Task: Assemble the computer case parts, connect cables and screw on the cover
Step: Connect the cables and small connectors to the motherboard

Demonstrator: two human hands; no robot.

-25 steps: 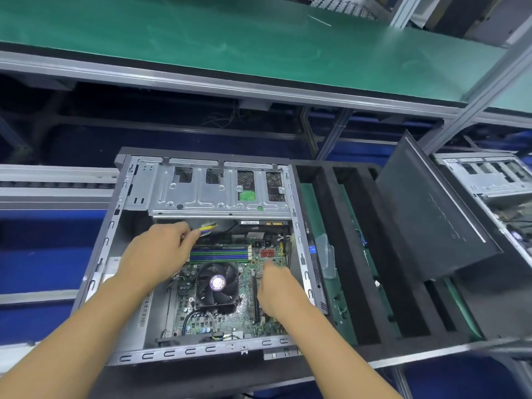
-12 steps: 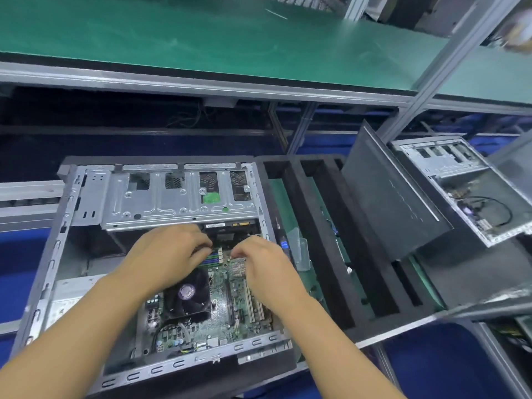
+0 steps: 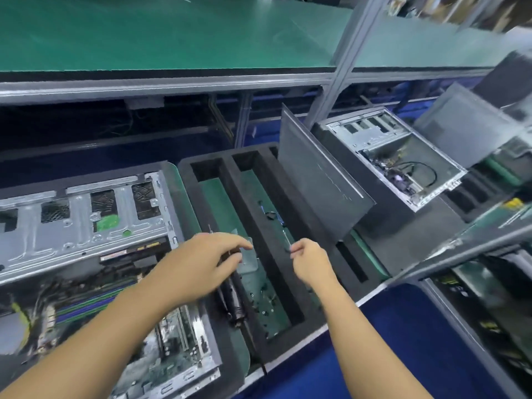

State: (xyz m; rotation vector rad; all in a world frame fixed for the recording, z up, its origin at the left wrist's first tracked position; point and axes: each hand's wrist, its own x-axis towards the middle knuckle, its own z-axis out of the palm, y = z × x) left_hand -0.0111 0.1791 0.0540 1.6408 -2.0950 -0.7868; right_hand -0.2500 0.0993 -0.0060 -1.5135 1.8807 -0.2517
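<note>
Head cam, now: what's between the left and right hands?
A black foam divider wall runs between the left hand and the right hand, with a clear plastic piece by the left fingertips. This shows in the head view.

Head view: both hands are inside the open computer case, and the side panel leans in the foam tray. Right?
One thing is off. The head view shows the left hand and right hand over the foam tray, beside the open computer case, not inside it; the right seems to pinch a small dark part. The side panel does lean in the tray.
</note>
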